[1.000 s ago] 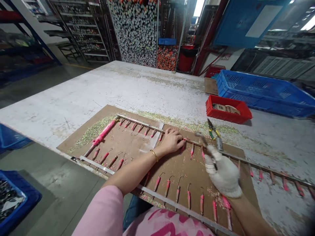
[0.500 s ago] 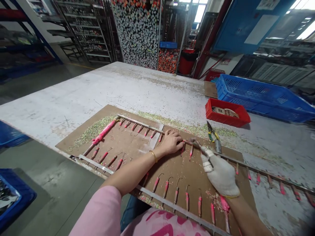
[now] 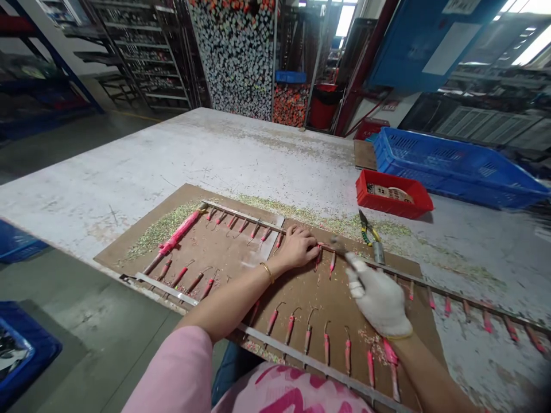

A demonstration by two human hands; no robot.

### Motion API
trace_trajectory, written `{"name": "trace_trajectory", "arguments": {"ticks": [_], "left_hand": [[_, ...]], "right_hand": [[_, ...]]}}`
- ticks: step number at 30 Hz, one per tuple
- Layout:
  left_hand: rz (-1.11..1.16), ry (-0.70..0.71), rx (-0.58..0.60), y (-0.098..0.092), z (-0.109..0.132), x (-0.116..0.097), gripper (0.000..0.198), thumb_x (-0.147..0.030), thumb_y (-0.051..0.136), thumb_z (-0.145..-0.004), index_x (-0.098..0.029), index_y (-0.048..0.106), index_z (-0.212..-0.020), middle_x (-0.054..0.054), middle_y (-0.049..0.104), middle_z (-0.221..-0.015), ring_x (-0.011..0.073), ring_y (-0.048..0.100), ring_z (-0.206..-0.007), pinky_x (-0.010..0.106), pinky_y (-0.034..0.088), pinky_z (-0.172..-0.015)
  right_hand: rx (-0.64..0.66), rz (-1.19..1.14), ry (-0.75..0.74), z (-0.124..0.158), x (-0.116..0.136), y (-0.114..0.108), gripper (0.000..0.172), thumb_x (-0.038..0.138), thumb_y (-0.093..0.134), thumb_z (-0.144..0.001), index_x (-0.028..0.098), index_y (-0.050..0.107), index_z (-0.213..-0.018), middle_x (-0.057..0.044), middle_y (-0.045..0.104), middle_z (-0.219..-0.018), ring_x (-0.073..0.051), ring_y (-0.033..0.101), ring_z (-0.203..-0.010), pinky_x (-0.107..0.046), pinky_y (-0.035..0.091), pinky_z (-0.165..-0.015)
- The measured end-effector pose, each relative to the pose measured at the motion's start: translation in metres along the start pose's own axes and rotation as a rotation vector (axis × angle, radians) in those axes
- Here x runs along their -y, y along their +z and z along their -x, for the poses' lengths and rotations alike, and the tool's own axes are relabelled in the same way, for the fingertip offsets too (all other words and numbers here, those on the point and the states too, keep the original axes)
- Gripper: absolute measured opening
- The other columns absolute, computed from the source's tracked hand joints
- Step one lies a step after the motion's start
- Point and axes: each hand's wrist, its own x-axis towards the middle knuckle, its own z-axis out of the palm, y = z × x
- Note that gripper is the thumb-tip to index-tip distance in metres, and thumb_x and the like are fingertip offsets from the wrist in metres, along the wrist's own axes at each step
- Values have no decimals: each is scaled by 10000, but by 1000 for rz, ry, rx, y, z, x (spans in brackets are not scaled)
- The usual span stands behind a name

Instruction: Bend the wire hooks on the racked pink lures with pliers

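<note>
Spreading across most of the view, a long white-scuffed worktable (image 3: 129,195) carries a brown board (image 3: 340,310), and everything here sits relative to that board. Beyond its far right corner stand a blue plastic crate (image 3: 456,183) and a red tray (image 3: 394,206). Two long metal strips cross the board, parallel to each other. The far strip (image 3: 473,301) runs from the board's far left corner down to the right and past its right edge, over the table, while the near strip (image 3: 301,358) lies along the board's near edge. Pink-coated pieces with wire hooks (image 3: 272,321) lie in rows along both strips, their long axes pointing roughly toward the person. Green flecks (image 3: 159,244) are scattered along the board's far edge, and yellow-handled pliers (image 3: 370,238) lie just past it. At the board's middle, the bare left hand (image 3: 299,248), wearing a gold bangle (image 3: 267,272), lies open and palm-down on the far strip. The white-gloved right hand (image 3: 379,301) is closed around a slim tool (image 3: 338,245), whose metal end is just above that strip.
</note>
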Motion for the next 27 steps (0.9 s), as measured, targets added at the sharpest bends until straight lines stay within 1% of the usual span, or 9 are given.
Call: {"name": "trace_trajectory", "arguments": {"ticks": [2,5,7,11,12,16,21,25,27], "left_hand": [[11,-1,5,1,0,1,278,-365,540,-1022,-223,760,-931,46,717,-1061,236,588,-1123,493,273,-1153],[10,17,9,1,0,1,291,-379,535,-1026,-222,761,-930,48,718,-1056,236,589,-1120,497,269,-1153],[3,18,4,1,0,0,302,-387,532,-1029,-219,759,-921,50,718,-1057,236,587,-1119,497,270,-1150],[3,0,8,0,0,-1,292,-385,542,-1027,-218,761,-929,48,719,-1065,236,586,-1126,495,271,-1147],[2,4,15,-1,0,-1,288,-382,544,-1027,-219,762,-935,48,719,-1068,236,586,-1127,495,271,-1148],[-5,24,20,0,0,0,294,-387,537,-1031,-221,763,-941,49,717,-1077,237,587,-1134,495,267,-1154],[3,-3,22,1,0,1,291,-391,538,-1026,-226,769,-959,50,715,-1075,237,583,-1127,502,259,-1165],[-2,11,17,1,-1,0,315,-406,524,-1031,-229,772,-950,48,711,-1059,233,586,-1112,497,267,-1162],[3,2,7,1,-1,0,308,-405,528,-1031,-233,774,-962,45,712,-1065,234,589,-1124,497,265,-1166]], "right_hand": [[83,70,-46,0,0,0,409,347,476,-1021,266,736,-1325,11,663,-595,-133,514,-504,-273,395,-611],[-123,38,-11,0,0,-3,410,370,520,-1026,174,733,-1316,-67,777,-850,-152,637,-662,-272,440,-672],[-228,25,-22,0,0,-3,416,365,538,-1026,146,720,-1329,-83,786,-895,-164,659,-712,-273,454,-709],[-9,146,-124,-1,1,-1,397,322,464,-1038,237,745,-1304,15,639,-559,-147,500,-489,-287,382,-613],[12,145,-104,-1,0,0,399,325,459,-1038,240,744,-1303,12,650,-577,-146,508,-498,-285,379,-611],[-128,56,52,0,-2,2,440,372,493,-1027,178,698,-1366,-77,773,-878,-173,650,-733,-276,439,-714],[69,146,-88,-1,0,2,413,328,462,-1021,268,735,-1326,8,632,-568,-150,483,-500,-299,352,-603],[-138,66,43,-1,1,0,420,378,503,-1026,189,726,-1327,-69,764,-841,-169,644,-729,-279,421,-700],[-118,87,29,-1,1,1,417,363,507,-1020,190,729,-1327,-58,742,-766,-171,626,-680,-285,417,-685]]}}
